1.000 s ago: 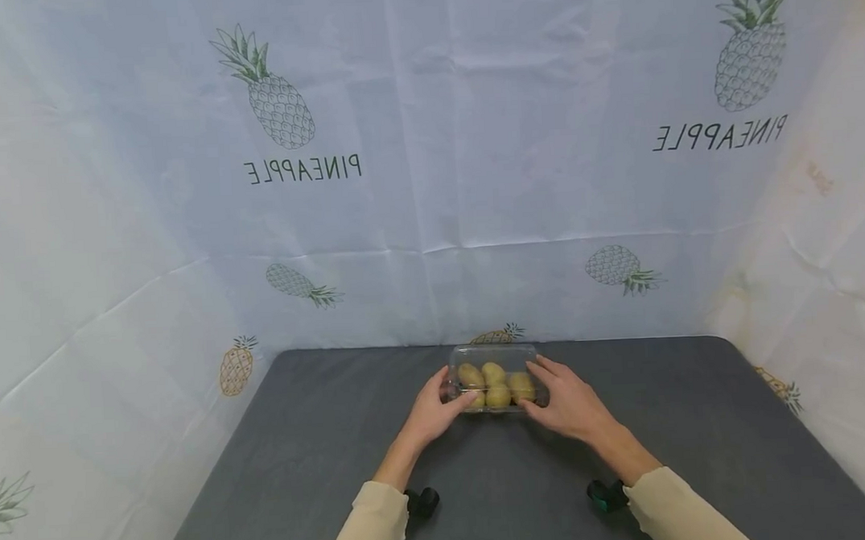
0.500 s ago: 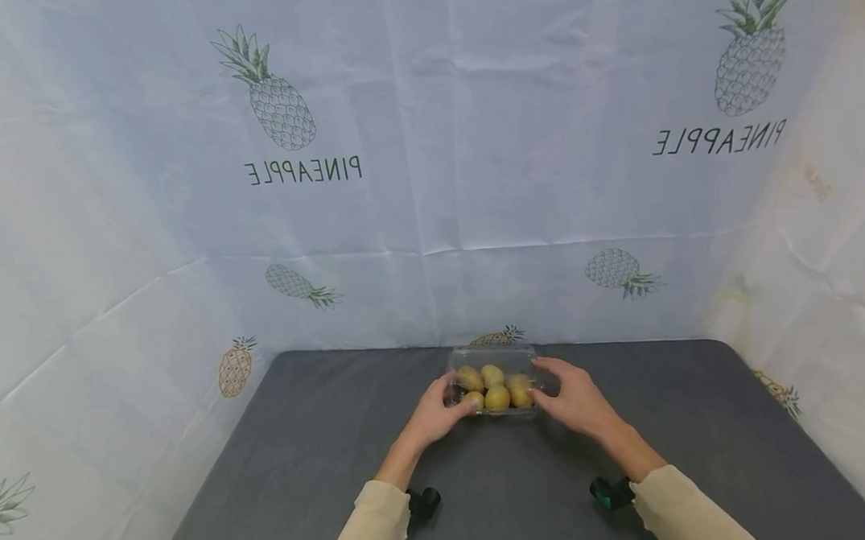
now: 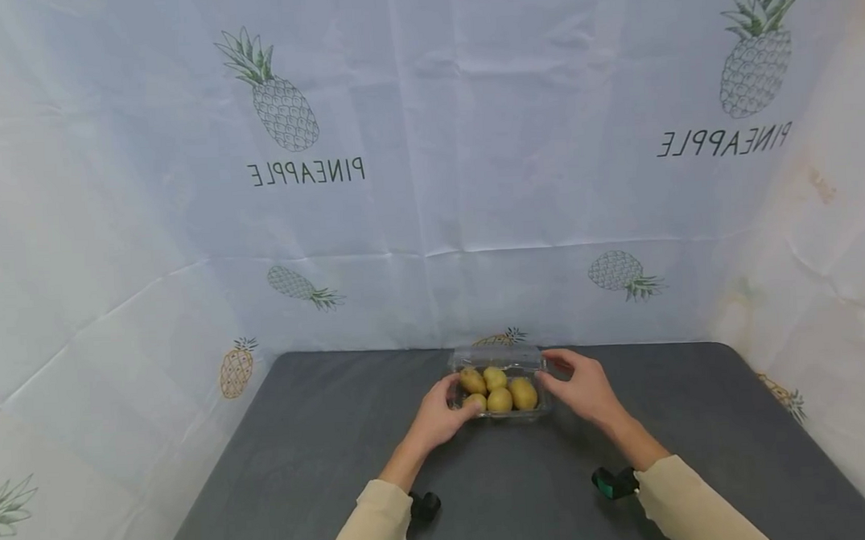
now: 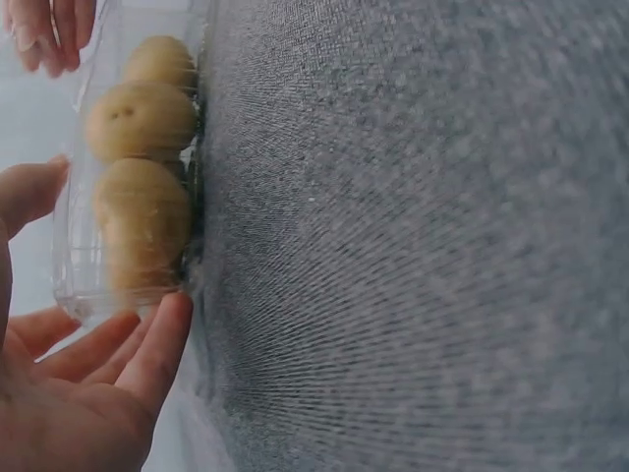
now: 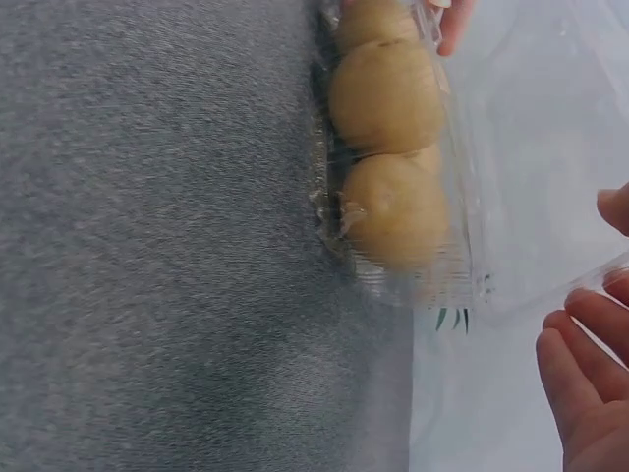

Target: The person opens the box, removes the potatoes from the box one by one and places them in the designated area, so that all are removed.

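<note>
A clear plastic clamshell box (image 3: 507,416) holding several yellow-brown potatoes (image 3: 499,400) sits near the back of the dark table. Its transparent lid (image 5: 541,147) is raised above the potatoes along the far side. My left hand (image 3: 436,415) holds the box's left end, thumb over the front rim; the left wrist view shows its fingers (image 4: 162,339) against the end wall. At the right end, my right hand (image 3: 583,388) pinches the lid's edge between thumb and fingers (image 5: 580,364), above the potatoes' level.
Dark grey tabletop (image 3: 303,469) extends around the box, its back edge close behind. White cloth (image 3: 429,181) with pineapple prints hangs behind and on both sides. A dark device (image 3: 616,483) is strapped at the right wrist, another (image 3: 425,506) at the left.
The lid has lifted away from the potatoes, uncovering them. My right hand has moved up and to the right with the lid's edge; my left hand has stayed at the left end.
</note>
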Motion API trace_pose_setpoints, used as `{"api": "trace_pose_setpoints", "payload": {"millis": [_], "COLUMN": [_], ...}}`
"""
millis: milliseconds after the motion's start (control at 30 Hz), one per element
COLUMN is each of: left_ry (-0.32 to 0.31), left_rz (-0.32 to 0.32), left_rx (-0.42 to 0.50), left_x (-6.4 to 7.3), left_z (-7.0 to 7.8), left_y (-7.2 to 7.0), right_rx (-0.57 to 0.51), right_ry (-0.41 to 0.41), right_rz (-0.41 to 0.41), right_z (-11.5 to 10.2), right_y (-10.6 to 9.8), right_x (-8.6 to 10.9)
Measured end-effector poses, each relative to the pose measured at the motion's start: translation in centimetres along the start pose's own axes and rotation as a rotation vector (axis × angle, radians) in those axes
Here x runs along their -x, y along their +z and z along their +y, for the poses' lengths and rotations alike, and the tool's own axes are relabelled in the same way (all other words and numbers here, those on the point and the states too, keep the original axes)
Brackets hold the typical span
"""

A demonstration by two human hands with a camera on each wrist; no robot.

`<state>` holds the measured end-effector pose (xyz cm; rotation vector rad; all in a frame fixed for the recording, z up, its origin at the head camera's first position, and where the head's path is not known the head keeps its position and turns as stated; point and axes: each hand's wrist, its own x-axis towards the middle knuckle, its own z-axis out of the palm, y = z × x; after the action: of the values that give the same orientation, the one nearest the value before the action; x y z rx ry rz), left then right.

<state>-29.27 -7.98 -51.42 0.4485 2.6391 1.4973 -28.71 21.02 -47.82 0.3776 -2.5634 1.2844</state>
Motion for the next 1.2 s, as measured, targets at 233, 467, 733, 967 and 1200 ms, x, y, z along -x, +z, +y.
{"api": "trace_pose_setpoints", "payload": {"millis": [233,467,733,967,1200], "left_ry": [0.002,-0.033,-0.034,-0.053,-0.053], "left_rz": [-0.014,-0.004,-0.012,-0.017,-0.020], "left_rx": [0.008,0.019,0.023,0.021,0.032], "left_x": [0.3,0.7,0.4,0.0,-0.1], "left_z": [0.0,-0.1,0.0,0.1,0.3], "left_y": [-0.1,-0.5,-0.7,-0.6,-0.5], "right_rx": [-0.011,-0.018,-0.038,-0.063,-0.093], "right_ry": [0.009,0.039,0.037,0.072,0.055], "right_rz": [0.024,0.034,0.061,0.076,0.123], "right_z": [0.2,0.2,0.5,0.7,1.2], "right_y": [0.0,0.2,0.1,0.2,0.3], "right_x": [-0.6,-1.5,-3.0,-4.4,-5.2]}}
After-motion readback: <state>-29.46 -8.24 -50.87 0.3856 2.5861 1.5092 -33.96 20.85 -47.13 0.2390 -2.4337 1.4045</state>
